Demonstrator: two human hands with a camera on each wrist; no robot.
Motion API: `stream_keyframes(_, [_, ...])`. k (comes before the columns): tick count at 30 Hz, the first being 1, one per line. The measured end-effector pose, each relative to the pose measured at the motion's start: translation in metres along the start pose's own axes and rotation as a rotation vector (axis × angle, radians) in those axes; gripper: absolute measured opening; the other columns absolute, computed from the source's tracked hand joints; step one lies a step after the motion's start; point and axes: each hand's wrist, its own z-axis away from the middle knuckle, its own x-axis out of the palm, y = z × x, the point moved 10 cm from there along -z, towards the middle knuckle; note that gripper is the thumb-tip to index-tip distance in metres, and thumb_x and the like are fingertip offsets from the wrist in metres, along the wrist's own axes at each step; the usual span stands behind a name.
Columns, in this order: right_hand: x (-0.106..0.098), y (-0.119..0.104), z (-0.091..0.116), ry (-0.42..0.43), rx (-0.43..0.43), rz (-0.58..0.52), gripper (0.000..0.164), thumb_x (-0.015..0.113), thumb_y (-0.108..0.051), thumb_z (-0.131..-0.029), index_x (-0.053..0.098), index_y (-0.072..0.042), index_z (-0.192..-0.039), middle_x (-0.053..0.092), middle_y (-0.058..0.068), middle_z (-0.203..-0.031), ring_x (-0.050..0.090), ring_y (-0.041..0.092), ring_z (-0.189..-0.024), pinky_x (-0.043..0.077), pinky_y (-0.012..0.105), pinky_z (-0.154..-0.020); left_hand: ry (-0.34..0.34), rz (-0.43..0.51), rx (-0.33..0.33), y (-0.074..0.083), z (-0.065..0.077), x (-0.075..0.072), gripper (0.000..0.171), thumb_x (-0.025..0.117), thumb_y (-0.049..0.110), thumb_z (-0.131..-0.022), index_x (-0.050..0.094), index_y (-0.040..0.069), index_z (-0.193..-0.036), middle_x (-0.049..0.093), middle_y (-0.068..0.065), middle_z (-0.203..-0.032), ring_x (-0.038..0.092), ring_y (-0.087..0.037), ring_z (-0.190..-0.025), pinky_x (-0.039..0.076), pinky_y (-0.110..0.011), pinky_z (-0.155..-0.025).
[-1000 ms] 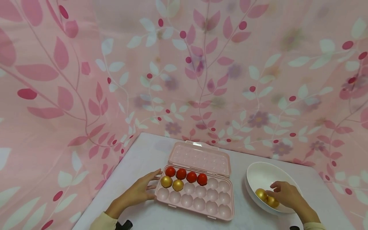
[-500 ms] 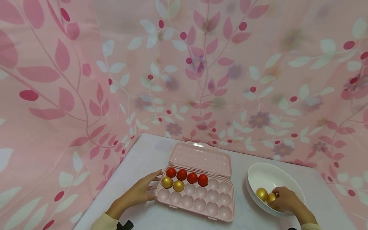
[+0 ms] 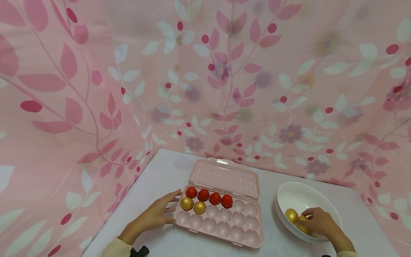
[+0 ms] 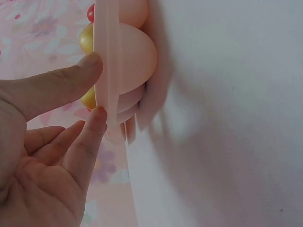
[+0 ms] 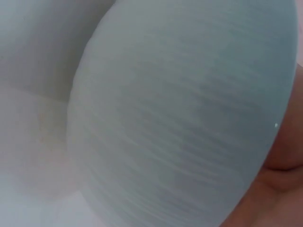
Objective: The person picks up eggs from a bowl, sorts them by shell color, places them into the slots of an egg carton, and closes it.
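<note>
In the head view, a pink egg box [image 3: 223, 228] lies open with its lid folded back. Red balls [image 3: 203, 195] occupy part of its far row. Two gold balls [image 3: 199, 207] sit in the middle row's left cups. My left hand [image 3: 157, 213] touches the box's left end; the left wrist view shows thumb and fingertip on its rim [image 4: 106, 52]. At right, my right hand [image 3: 321, 222] reaches into a white bowl [image 3: 289, 194], fingers bent against gold balls [image 3: 291, 216]. Whether it grips one is hidden; in the right wrist view the bowl's wall [image 5: 180, 113] blocks the fingers.
The white-covered table [image 3: 167, 171] carries the egg box at its middle and the bowl on its right. Behind and to the left hangs pink leaf-patterned cloth [image 3: 192, 89]. The lid [image 3: 224, 177] reaches toward the table's back edge.
My right hand has moved slightly down and right within the bowl, over the gold balls, which have shifted a little. The left hand keeps its place at the box.
</note>
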Motion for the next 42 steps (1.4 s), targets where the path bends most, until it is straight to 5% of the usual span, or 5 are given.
stream_keyframes(16, [-0.005, -0.002, 0.001, 0.014, 0.046, -0.043, 0.038, 0.081, -0.031, -0.076, 0.070, -0.003, -0.099, 0.069, 0.010, -0.092, 0.063, 0.025, -0.083, 0.057, 0.046, -0.074, 0.001, -0.016, -0.002, 0.002, 0.000, 0.000, 0.098, 0.078, -0.006, -0.076, 0.023, 0.010, -0.155, 0.034, -0.018, -0.152, 0.045, -0.038, -0.131, 0.050, -0.039, -0.095])
stream_keyframes(26, [-0.031, -0.030, 0.013, 0.158, -0.082, -0.010, 0.035, 0.081, -0.026, -0.075, 0.070, -0.002, -0.099, 0.070, 0.007, -0.088, 0.064, 0.023, -0.080, 0.053, 0.033, -0.063, 0.003, -0.007, -0.022, -0.001, 0.000, 0.000, 0.097, 0.077, -0.006, -0.076, 0.024, 0.012, -0.155, 0.034, -0.017, -0.152, 0.043, -0.040, -0.132, 0.050, -0.039, -0.095])
stream_keyframes(42, [-0.044, -0.080, 0.025, 0.299, -0.173, -0.034, 0.030, 0.079, -0.024, -0.078, 0.071, -0.006, -0.101, 0.071, 0.005, -0.092, 0.067, 0.021, -0.082, 0.053, 0.033, -0.068, 0.007, -0.006, -0.025, 0.000, 0.002, 0.000, 0.097, 0.077, -0.005, -0.077, 0.024, 0.013, -0.155, 0.034, -0.016, -0.153, 0.043, -0.039, -0.133, 0.049, -0.040, -0.097])
